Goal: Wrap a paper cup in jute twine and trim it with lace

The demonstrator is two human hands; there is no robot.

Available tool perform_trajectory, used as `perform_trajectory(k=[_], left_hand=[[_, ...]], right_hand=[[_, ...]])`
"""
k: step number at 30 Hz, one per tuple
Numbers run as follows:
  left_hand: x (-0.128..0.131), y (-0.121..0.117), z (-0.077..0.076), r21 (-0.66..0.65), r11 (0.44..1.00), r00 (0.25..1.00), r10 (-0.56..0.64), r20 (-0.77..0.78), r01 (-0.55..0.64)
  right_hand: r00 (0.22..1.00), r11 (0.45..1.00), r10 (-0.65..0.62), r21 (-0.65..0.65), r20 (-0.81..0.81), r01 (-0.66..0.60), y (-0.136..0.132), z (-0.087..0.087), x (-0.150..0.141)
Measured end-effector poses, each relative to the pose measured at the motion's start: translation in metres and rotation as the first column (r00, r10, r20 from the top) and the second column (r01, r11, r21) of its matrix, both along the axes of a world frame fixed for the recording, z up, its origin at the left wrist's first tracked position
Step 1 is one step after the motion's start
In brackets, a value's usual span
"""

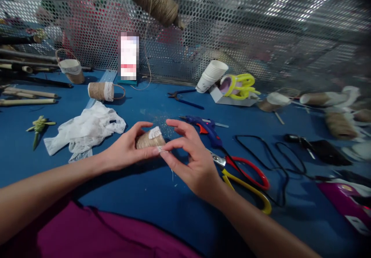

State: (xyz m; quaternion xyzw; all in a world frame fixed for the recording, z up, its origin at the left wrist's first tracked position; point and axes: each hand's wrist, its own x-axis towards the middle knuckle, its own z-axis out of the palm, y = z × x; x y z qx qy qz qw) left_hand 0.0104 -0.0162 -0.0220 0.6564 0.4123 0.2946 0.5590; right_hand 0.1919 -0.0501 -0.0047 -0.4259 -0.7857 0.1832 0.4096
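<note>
Cup, tilted sideways over the table, is clamped in my left hand; my right hand, thumb and forefinger together, pinches lace at the cup's end. Just beyond lies the glue gun.

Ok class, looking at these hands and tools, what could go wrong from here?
The blue glue gun with a red trigger lies close to the right hand, its nozzle near the fingers; if hot, it could burn them. The red-and-yellow-handled metal scissors lie just beside that hand, so a sideways move might knock them. The brown twine-wrapped cylinder with white lace could turn if the left hand loosens.
</note>
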Motion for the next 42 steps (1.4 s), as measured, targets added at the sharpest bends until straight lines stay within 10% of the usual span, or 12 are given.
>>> perform_trajectory(k=[8,21,26,30,42], left_hand=[[0.000,0.006,-0.001,-0.458,0.882,0.917,0.085,0.389,0.113],[-0.001,0.012,0.000,-0.519,0.850,0.903,0.151,0.401,0.088],[-0.002,0.013,0.002,-0.542,0.834,0.909,0.140,0.393,0.106],[-0.005,0.013,0.007,-0.572,0.810,0.916,0.122,0.382,0.131],[-0.005,0.015,0.008,-0.485,0.872,0.922,0.136,0.361,0.062]], right_hand=[[1.000,0.995,0.024,0.093,-0.003,-0.024,0.001,-0.001,0.002],[0.990,0.994,-0.101,0.027,-0.094,0.104,0.012,0.009,0.015],[0.835,0.833,-0.524,-0.103,0.167,0.543,0.042,0.024,0.063],[0.573,0.666,-0.412,-0.195,0.708,0.720,0.062,0.018,0.095],[0.659,0.640,-0.379,-0.330,0.650,0.694,0.067,0.000,0.098]])
